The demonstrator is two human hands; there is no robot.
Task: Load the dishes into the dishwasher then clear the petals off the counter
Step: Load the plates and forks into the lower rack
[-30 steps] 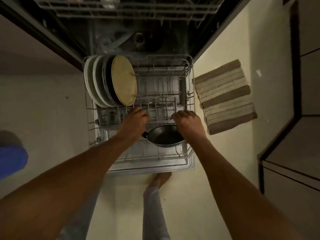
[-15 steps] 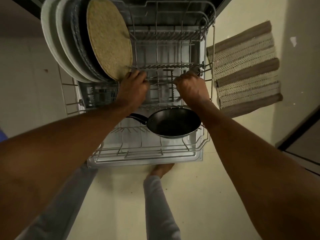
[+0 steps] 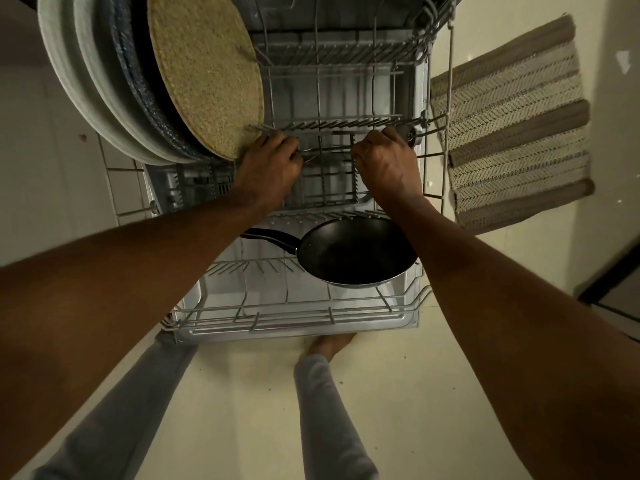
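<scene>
Gripping one rack (image 3: pixel 294 315) wire apiece, left hand (image 3: pixel 268 171) and right hand (image 3: pixel 388 168); one pan (image 3: pixel 356 252), four plates (image 3: pixel 145 84).

I see the wire rack (image 3: pixel 294 315) pulled out over the pale floor (image 3: pixel 242 410). Just below my hands' grip on its middle wire lies a black pan (image 3: pixel 356 254). Up-left of the grip stand plates (image 3: pixel 104 98) and a woven mat (image 3: pixel 204 74). A striped rug (image 3: pixel 512 133) lies to the right.

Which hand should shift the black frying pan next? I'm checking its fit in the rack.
Probably the left hand: the black frying pan points its handle leftward, just below it.
</scene>
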